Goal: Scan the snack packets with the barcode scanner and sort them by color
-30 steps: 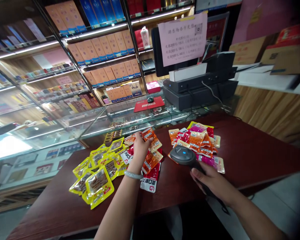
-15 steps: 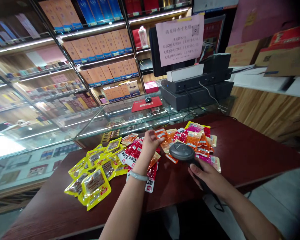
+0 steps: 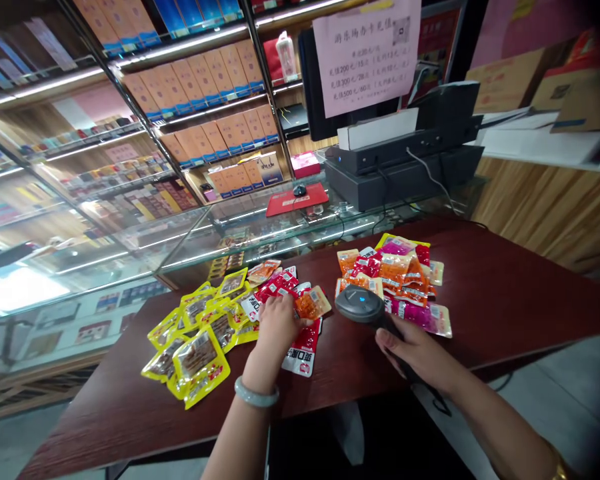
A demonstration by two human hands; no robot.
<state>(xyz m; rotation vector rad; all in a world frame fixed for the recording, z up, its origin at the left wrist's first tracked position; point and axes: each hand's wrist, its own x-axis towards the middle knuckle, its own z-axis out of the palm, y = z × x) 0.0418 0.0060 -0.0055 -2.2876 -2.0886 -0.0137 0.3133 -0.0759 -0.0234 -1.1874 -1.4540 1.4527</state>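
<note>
My right hand (image 3: 415, 347) is wrapped around the handle of a dark grey barcode scanner (image 3: 360, 303). The scanner's head, showing a small blue light, overhangs the near edge of the right-hand pile of orange, red and purple snack packets (image 3: 403, 270). Over the middle pile, my left hand (image 3: 280, 323) rests palm down on red and white snack packets (image 3: 305, 347), thumb apart from the fingers; the fingertips are partly hidden. Beside that thumb lies an orange snack packet (image 3: 314, 303). To the left spreads a heap of yellow snack packets (image 3: 200, 360).
The packets lie on a dark red table (image 3: 505, 287). Behind it stands a glass display counter (image 3: 190, 247) with a red mat (image 3: 280, 203) and a mouse (image 3: 299, 191). A monitor with a pink paper sign (image 3: 365, 60) rises above a black cash drawer (image 3: 405, 180). Boxed goods fill the shelves.
My left hand has left the right-hand pile, where it had an orange packet, and moved left and nearer onto the middle pile. The scanner stays in my right hand, its blue light now showing.
</note>
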